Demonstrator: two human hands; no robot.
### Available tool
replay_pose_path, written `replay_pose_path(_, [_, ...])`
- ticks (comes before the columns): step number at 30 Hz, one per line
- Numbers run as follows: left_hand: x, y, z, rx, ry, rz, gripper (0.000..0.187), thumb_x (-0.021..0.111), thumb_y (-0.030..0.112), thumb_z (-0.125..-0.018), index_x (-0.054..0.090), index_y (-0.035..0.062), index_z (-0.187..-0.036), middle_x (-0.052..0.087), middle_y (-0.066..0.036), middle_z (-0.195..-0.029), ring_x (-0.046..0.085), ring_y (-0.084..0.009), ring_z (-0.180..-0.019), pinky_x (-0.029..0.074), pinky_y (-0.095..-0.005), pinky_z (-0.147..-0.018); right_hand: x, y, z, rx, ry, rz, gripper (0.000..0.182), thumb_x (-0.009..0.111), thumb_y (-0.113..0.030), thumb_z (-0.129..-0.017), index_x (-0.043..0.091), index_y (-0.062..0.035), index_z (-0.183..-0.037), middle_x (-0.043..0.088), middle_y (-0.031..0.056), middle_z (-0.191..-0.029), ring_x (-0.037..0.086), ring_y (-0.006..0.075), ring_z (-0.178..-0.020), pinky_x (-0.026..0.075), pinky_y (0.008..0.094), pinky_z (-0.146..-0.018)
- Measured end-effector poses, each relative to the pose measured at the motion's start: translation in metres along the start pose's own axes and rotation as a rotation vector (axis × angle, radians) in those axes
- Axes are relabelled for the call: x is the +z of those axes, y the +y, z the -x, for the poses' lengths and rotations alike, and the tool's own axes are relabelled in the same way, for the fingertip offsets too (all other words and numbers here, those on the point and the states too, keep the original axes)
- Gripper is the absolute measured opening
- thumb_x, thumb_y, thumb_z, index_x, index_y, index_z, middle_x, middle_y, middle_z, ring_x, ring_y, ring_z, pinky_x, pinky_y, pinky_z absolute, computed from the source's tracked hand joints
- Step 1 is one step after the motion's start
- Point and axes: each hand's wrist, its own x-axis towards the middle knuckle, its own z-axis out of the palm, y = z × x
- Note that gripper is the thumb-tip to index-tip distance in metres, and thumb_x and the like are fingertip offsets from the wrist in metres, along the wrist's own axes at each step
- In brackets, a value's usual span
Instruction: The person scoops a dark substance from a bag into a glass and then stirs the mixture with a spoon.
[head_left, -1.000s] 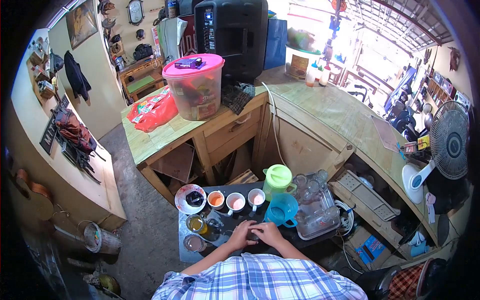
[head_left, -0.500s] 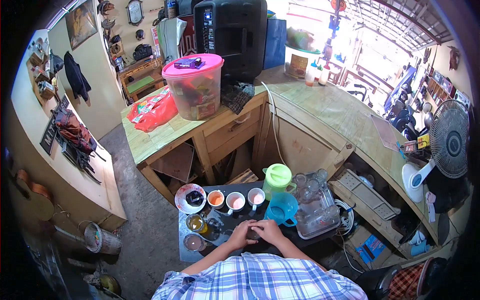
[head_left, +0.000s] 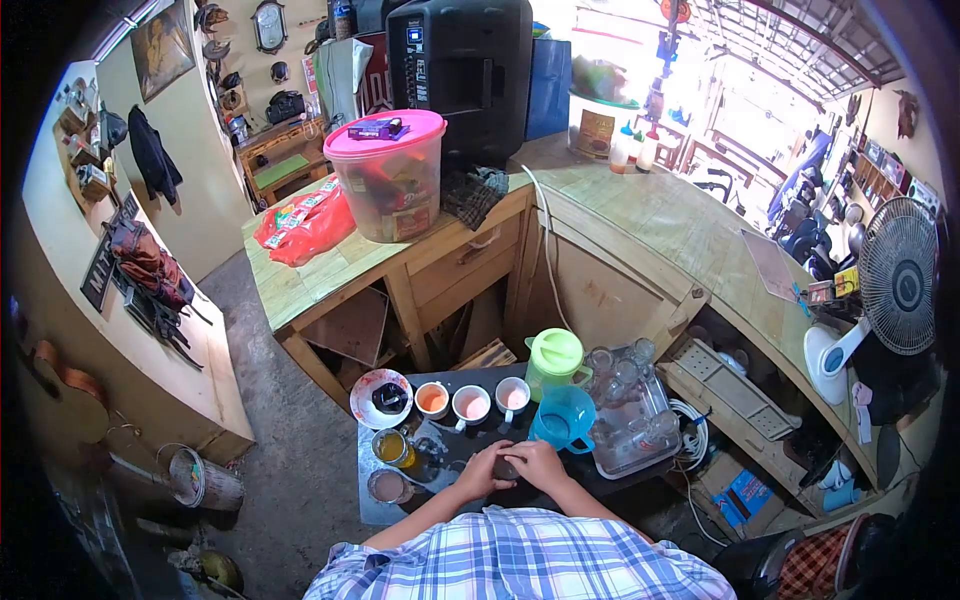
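Observation:
My left hand (head_left: 484,473) and my right hand (head_left: 538,464) meet at the near edge of the dark low table (head_left: 465,378), fingertips together and curled. Something dark shows between them, too hidden to name. Just beyond my right hand stands a blue plastic pitcher (head_left: 563,418). Behind it is a pitcher with a lime-green lid (head_left: 558,350). A row of cups, one orange-filled (head_left: 432,400) and two with pale pink contents (head_left: 471,404) (head_left: 512,395), lies past my hands. To the left are a glass of yellow liquid (head_left: 393,448) and a glass of brownish liquid (head_left: 388,486).
A patterned bowl (head_left: 365,397) holds dark pieces at the table's back left. On the right, a metal tray (head_left: 632,465) carries several upturned glasses. Wooden counters (head_left: 630,205) wrap around, bearing a pink-lidded tub (head_left: 388,185), a black speaker (head_left: 460,80) and a fan (head_left: 898,280).
My right hand's fingers have shifted very slightly against my left hand. The cups, glasses and pitchers stay where they were.

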Motion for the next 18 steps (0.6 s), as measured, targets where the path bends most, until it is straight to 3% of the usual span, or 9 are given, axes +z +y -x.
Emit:
replay_pose_path(1, [0.001, -0.001, 0.001, -0.001, 0.000, 0.001, 0.084, 0.086, 0.025, -0.063, 0.043, 0.0090, -0.133, 0.053, -0.014, -0.132, 0.051, -0.0320, -0.123, 0.039, -0.0509, -0.100, -0.002, 0.000, 0.001, 0.001, -0.001, 0.000, 0.018, 0.069, -0.017, -0.078, 0.075, -0.0155, -0.095, 0.071, 0.0111, -0.089, 0.067, 0.0293, -0.081, 0.053, 0.0392, -0.073])
replay_pose_path(3, [0.001, -0.002, 0.001, -0.022, -0.005, 0.030, 0.084, 0.085, 0.026, -0.064, 0.041, 0.0100, -0.134, 0.053, -0.013, -0.132, 0.050, -0.0321, -0.123, 0.038, -0.0530, -0.099, -0.008, -0.001, 0.001, 0.052, -0.223, 0.083, 0.018, 0.069, -0.018, -0.078, 0.075, -0.0149, -0.095, 0.071, 0.0111, -0.088, 0.067, 0.0289, -0.082, 0.053, 0.0389, -0.073])
replay_pose_path(4, [0.001, -0.001, 0.001, -0.022, -0.005, 0.029, 0.084, 0.085, 0.026, -0.064, 0.041, 0.0100, -0.134, 0.053, -0.013, -0.132, 0.050, -0.0321, -0.123, 0.038, -0.0530, -0.099, -0.004, 0.002, 0.002, 0.052, -0.223, 0.083, 0.018, 0.069, -0.018, -0.078, 0.075, -0.0149, -0.095, 0.071, 0.0111, -0.088, 0.067, 0.0289, -0.082, 0.053, 0.0389, -0.073])
replay_pose_path(6, [-0.001, 0.001, 0.000, 0.011, -0.020, -0.017, 0.085, 0.085, 0.026, -0.064, 0.040, 0.0104, -0.135, 0.053, -0.013, -0.132, 0.050, -0.0327, -0.123, 0.038, -0.0528, -0.100, 0.003, 0.005, 0.001, -0.006, -0.019, -0.078, 0.019, 0.069, -0.017, -0.077, 0.075, -0.0149, -0.095, 0.071, 0.0104, -0.087, 0.067, 0.0283, -0.081, 0.053, 0.0391, -0.074])
replay_pose_path(9, [-0.001, 0.001, 0.000, -0.018, -0.014, 0.004, 0.086, 0.085, 0.027, -0.064, 0.040, 0.0102, -0.135, 0.053, -0.013, -0.132, 0.051, -0.0327, -0.123, 0.038, -0.0529, -0.100, -0.005, 0.003, 0.002, -0.018, -0.175, 0.135, 0.020, 0.068, -0.016, -0.077, 0.075, -0.0152, -0.096, 0.071, 0.0105, -0.087, 0.067, 0.0283, -0.080, 0.053, 0.0388, -0.074])
replay_pose_path(12, [0.002, -0.006, -0.001, 0.029, -0.023, -0.031, 0.086, 0.085, 0.026, -0.064, 0.040, 0.0099, -0.135, 0.053, -0.013, -0.132, 0.051, -0.0324, -0.122, 0.038, -0.0513, -0.100, -0.003, 0.001, -0.001, 0.055, -0.115, -0.047, 0.019, 0.068, -0.015, -0.077, 0.075, -0.0153, -0.095, 0.071, 0.0109, -0.086, 0.068, 0.0278, -0.080, 0.053, 0.0384, -0.074])
replay_pose_path(16, [0.001, -0.003, 0.000, -0.013, -0.002, 0.023, 0.086, 0.085, 0.026, -0.063, 0.040, 0.0092, -0.134, 0.053, -0.014, -0.131, 0.051, -0.0323, -0.122, 0.039, -0.0494, -0.099, -0.004, -0.001, -0.002, -0.026, -0.068, 0.093, 0.019, 0.067, -0.015, -0.078, 0.075, -0.0149, -0.095, 0.071, 0.0118, -0.086, 0.068, 0.0284, -0.079, 0.053, 0.0390, -0.073])
replay_pose_path(18, [0.001, -0.004, 0.000, -0.009, -0.014, 0.036, 0.086, 0.085, 0.026, -0.063, 0.040, 0.0086, -0.134, 0.052, -0.014, -0.132, 0.051, -0.0327, -0.122, 0.040, -0.0481, -0.099, -0.005, -0.002, -0.002, 0.078, -0.195, -0.008, 0.018, 0.066, -0.015, -0.079, 0.075, -0.0148, -0.094, 0.071, 0.0111, -0.086, 0.068, 0.0287, -0.078, 0.053, 0.0399, -0.074])
